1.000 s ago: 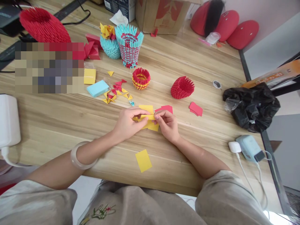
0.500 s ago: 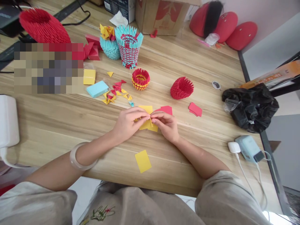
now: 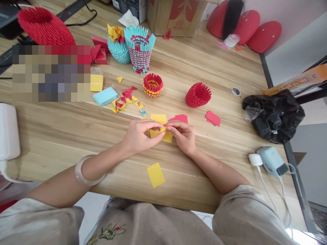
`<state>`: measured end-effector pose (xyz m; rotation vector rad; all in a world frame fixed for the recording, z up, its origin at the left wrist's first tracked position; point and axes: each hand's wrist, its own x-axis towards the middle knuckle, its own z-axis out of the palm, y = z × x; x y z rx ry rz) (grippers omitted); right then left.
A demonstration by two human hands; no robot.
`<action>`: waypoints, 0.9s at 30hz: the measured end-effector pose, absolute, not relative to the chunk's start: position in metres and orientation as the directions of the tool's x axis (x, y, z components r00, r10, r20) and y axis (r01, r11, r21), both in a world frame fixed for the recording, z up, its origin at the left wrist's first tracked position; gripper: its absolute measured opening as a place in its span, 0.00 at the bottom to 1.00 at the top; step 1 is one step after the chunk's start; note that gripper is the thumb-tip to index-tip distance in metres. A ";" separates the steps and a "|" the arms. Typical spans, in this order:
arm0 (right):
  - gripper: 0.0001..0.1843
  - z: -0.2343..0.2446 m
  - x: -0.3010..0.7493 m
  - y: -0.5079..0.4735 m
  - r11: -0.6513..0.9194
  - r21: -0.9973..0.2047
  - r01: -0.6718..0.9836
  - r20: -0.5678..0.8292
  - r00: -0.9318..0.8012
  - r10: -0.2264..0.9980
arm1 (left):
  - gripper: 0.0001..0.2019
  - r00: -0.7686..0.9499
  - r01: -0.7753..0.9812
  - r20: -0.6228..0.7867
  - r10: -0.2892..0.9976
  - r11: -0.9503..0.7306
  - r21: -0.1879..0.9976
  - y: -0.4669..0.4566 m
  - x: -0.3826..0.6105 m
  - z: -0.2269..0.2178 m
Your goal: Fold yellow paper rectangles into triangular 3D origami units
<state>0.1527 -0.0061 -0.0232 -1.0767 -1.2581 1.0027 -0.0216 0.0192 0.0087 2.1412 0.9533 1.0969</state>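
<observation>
A small folded piece of yellow paper (image 3: 164, 127) is pinched between the thumb and fingers of my right hand (image 3: 184, 136). My left hand (image 3: 138, 135) has its thumb spread away from its fingers, whose tips touch the left end of that piece. Loose yellow paper sheets (image 3: 167, 137) lie on the table under both hands. Partly behind my right fingers are red paper sheets (image 3: 180, 118). One single yellow sheet (image 3: 156, 175) rests nearer to me, below the hands.
Folded red and yellow paper triangles (image 3: 125, 100) are scattered beyond my left hand, beside a blue paper stack (image 3: 105, 96). Farther back stand a small red-and-yellow paper bowl (image 3: 152, 90), a red paper cup (image 3: 198, 95) and a taller blue-and-red vase (image 3: 140, 56). A black bag (image 3: 274, 117) sits right.
My left thumb has moved down, away from its fingers. The folded yellow paper has turned from pointing downward to lying nearly level.
</observation>
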 end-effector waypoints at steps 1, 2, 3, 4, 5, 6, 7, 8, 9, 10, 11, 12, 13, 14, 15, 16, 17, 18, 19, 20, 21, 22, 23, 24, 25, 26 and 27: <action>0.03 -0.023 0.152 -0.006 0.219 -0.976 0.001 0.219 0.061 0.974 | 0.04 0.415 0.350 0.471 0.778 -0.615 0.707 0.019 -0.021 0.009; 0.03 -0.023 0.152 -0.007 0.218 -0.976 -0.003 0.218 0.060 0.974 | 0.03 0.415 0.359 0.488 0.768 -0.631 0.688 0.019 -0.021 0.008; 0.03 -0.023 0.152 -0.007 0.214 -0.977 -0.004 0.214 0.058 0.975 | 0.03 0.417 0.367 0.504 0.756 -0.648 0.668 0.019 -0.021 0.008; 0.03 -0.023 0.152 -0.007 0.208 -0.978 -0.004 0.208 0.056 0.977 | 0.03 0.421 0.373 0.522 0.742 -0.666 0.646 0.019 -0.021 0.007; 0.03 -0.023 0.152 -0.007 0.203 -0.979 0.000 0.203 0.055 0.978 | 0.03 0.424 0.379 0.541 0.727 -0.684 0.623 0.019 -0.021 0.006; 0.03 -0.022 0.152 -0.007 0.201 -0.980 0.006 0.201 0.056 0.978 | 0.03 0.427 0.382 0.562 0.709 -0.705 0.598 0.020 -0.021 0.006; 0.03 -0.022 0.152 -0.007 0.200 -0.980 0.014 0.201 0.057 0.978 | 0.03 0.431 0.381 0.586 0.686 -0.727 0.571 0.020 -0.022 0.005; 0.04 -0.022 0.152 -0.007 0.203 -0.979 0.021 0.203 0.056 0.978 | 0.03 0.435 0.377 0.612 0.661 -0.751 0.543 0.020 -0.022 0.004; 0.04 -0.022 0.152 -0.007 0.206 -0.978 0.027 0.207 0.052 0.977 | 0.03 0.439 0.372 0.634 0.636 -0.772 0.516 0.020 -0.023 0.004; 0.04 -0.022 0.152 -0.007 0.209 -0.977 0.033 0.211 0.047 0.976 | 0.03 0.444 0.368 0.653 0.614 -0.789 0.492 0.020 -0.023 0.003; 0.04 -0.022 0.152 -0.007 0.213 -0.976 0.038 0.214 0.040 0.976 | 0.03 0.449 0.366 0.667 0.595 -0.803 0.470 0.020 -0.024 0.003; 0.04 -0.022 0.152 -0.007 0.217 -0.975 0.042 0.218 0.034 0.975 | 0.03 0.455 0.366 0.675 0.581 -0.813 0.453 0.020 -0.024 0.003; 0.04 -0.022 0.152 -0.007 0.223 -0.974 0.047 0.225 0.030 0.974 | 0.03 0.460 0.368 0.680 0.571 -0.820 0.439 0.021 -0.024 0.002; 0.04 -0.022 0.152 -0.008 0.232 -0.971 0.051 0.233 0.029 0.972 | 0.03 0.464 0.368 0.684 0.563 -0.825 0.429 0.021 -0.025 0.002; 0.04 -0.021 0.152 -0.008 0.241 -0.969 0.055 0.243 0.028 0.970 | 0.04 0.467 0.367 0.689 0.554 -0.830 0.419 0.021 -0.025 0.002; 0.04 -0.021 0.152 -0.008 0.249 -0.967 0.057 0.251 0.027 0.968 | 0.04 0.470 0.365 0.693 0.547 -0.835 0.412 0.021 -0.025 0.002; 0.04 -0.021 0.152 -0.008 0.255 -0.965 0.057 0.257 0.026 0.966 | 0.04 0.471 0.363 0.697 0.541 -0.839 0.406 0.021 -0.025 0.001; 0.04 -0.021 0.152 -0.008 0.257 -0.965 0.054 0.259 0.025 0.966 | 0.04 0.471 0.362 0.700 0.537 -0.841 0.402 0.021 -0.025 0.001; 0.04 -0.021 0.153 -0.008 0.255 -0.966 0.049 0.256 0.024 0.966 | 0.04 0.468 0.363 0.702 0.538 -0.841 0.402 0.021 -0.025 0.001; 0.04 -0.022 0.153 -0.008 0.249 -0.968 0.038 0.250 0.020 0.968 | 0.04 0.462 0.365 0.703 0.541 -0.838 0.406 0.021 -0.025 0.001; 0.05 -0.022 0.153 -0.008 0.239 -0.971 0.024 0.239 0.014 0.971 | 0.04 0.454 0.365 0.703 0.547 -0.834 0.413 0.021 -0.025 0.002; 0.05 -0.022 0.153 -0.008 0.224 -0.975 0.009 0.224 0.008 0.975 | 0.03 0.444 0.365 0.702 0.557 -0.828 0.426 0.021 -0.024 0.002; 0.06 -0.023 0.153 -0.008 0.207 -0.978 -0.008 0.207 0.005 0.978 | 0.03 0.434 0.363 0.697 0.571 -0.819 0.445 0.020 -0.024 0.003; 0.07 -0.023 0.152 -0.008 0.190 -0.981 -0.025 0.190 0.005 0.982 | 0.03 0.427 0.360 0.685 0.591 -0.806 0.470 0.020 -0.024 0.003; 0.07 -0.023 0.152 -0.008 0.174 -0.984 -0.041 0.174 0.010 0.985 | 0.03 0.422 0.358 0.668 0.613 -0.790 0.498 0.019 -0.024 0.004; 0.07 -0.022 0.152 -0.007 0.160 -0.985 -0.056 0.160 0.018 0.987 | 0.04 0.420 0.357 0.647 0.636 -0.772 0.526 0.019 -0.023 0.005; 0.06 -0.022 0.152 -0.007 0.148 -0.987 -0.067 0.146 0.027 0.989 | 0.04 0.419 0.360 0.623 0.660 -0.751 0.554 0.019 -0.023 0.006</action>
